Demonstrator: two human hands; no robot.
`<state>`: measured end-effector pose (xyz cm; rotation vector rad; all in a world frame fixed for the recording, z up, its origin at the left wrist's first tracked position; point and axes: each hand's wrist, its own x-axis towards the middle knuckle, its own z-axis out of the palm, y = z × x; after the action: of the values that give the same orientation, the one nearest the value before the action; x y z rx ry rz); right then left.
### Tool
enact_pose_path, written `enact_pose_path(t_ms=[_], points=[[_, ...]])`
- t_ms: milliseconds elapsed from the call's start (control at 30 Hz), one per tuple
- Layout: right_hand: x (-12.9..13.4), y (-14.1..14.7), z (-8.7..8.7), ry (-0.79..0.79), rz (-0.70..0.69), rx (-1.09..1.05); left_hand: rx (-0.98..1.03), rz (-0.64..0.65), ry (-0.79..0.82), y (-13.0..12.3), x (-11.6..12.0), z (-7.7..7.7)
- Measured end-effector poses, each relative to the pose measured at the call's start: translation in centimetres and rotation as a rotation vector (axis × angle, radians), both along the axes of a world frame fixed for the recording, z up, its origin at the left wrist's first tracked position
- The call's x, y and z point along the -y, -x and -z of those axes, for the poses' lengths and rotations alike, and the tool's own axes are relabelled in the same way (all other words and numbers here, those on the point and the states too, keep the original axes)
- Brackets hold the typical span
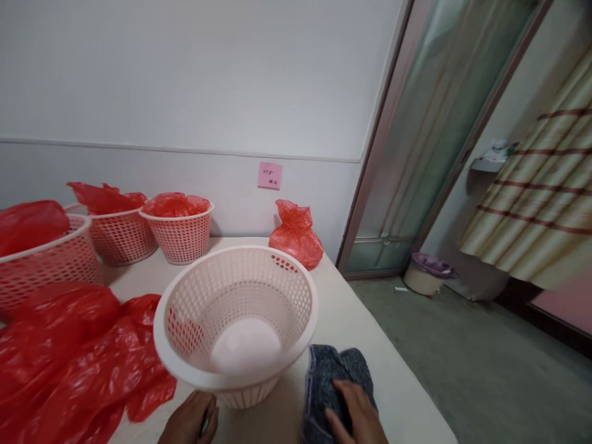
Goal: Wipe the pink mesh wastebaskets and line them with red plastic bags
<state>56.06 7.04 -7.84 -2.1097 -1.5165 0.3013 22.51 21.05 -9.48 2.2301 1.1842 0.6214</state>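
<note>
A person's left hand (189, 420) curls at the near edge of the surface (356, 327), just beside the foot of a tilted white basket (289, 296). Its grip is drawn together, though the view cannot tell whether it is clamped on the basket. The right hand (358, 416) lies on a bunched grey cloth (330, 376) near the right edge, fingers (346, 401) stretched across the fabric; whether that grip is clamped cannot be told.

The perforated plastic basket sits between the hands, its open mouth tipped toward the camera. A heap of red plastic (69, 364) spreads along the left edge, just beside it. Three pink baskets (181, 239) line the far left of the surface, each stuffed with red bags (176, 205), and a knotted red bag (296, 237) rests at the far right corner against the wall (185, 80), below a pink note (270, 176).

Beyond the surface, a glass door (430, 135) stands at the right. A tub with a purple lid (428, 274) sits on the floor (481, 357), and a striped curtain (531, 179) hangs nearby.
</note>
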Motion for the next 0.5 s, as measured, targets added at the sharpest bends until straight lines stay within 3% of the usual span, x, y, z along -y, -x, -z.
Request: enact_pose_path(t_ms=[100,167,333,500], points=[[1.5,2.4,1.3,0.258,0.015,0.128,-0.022,0.003,-0.063,0.3,-0.2,1.3],[1.9,3.6,1.1,0.315,0.01,0.201,-0.025,0.001,-0.064,0.5,-0.2,1.7],[2.5,3.5,-0.2,0.261,0.006,0.264,0.012,-0.022,-0.058,0.6,0.0,1.7],[2.3,1.4,1.7,0.147,0.034,0.298,0.123,-0.095,-0.01,0.4,0.6,1.6]])
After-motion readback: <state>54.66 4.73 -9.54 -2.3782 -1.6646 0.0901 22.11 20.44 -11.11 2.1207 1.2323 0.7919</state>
